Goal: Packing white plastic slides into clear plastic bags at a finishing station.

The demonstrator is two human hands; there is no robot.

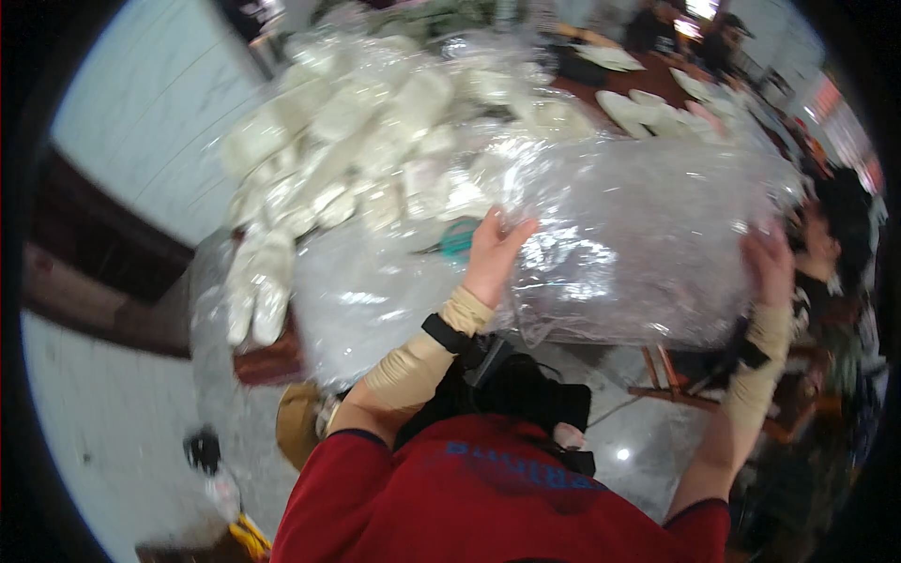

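Note:
Between my two hands a large clear plastic bag [629, 244] is stretched out flat and crinkled, above the table's front edge. My left hand [497, 249] grips its left edge, the thumb pointing right over the film. At the bag's right edge my right hand [770, 258] is closed on the plastic; its fingers are partly hidden and blurred. Just left of my left hand lie scissors with teal handles [457, 239], on more clear plastic film [375, 291]. Behind them rises a pile of off-white, sole-shaped pieces [375, 122] wrapped in clear plastic. One wrapped pair [261, 286] hangs over the table's left corner.
More white sole-shaped pieces [648, 113] lie on the brown table [662, 83] farther back. A person [831, 235] sits close on the right, with others at the far end. Below on the right is a wooden stool [666, 375]. A marble-patterned wall [160, 94] stands left.

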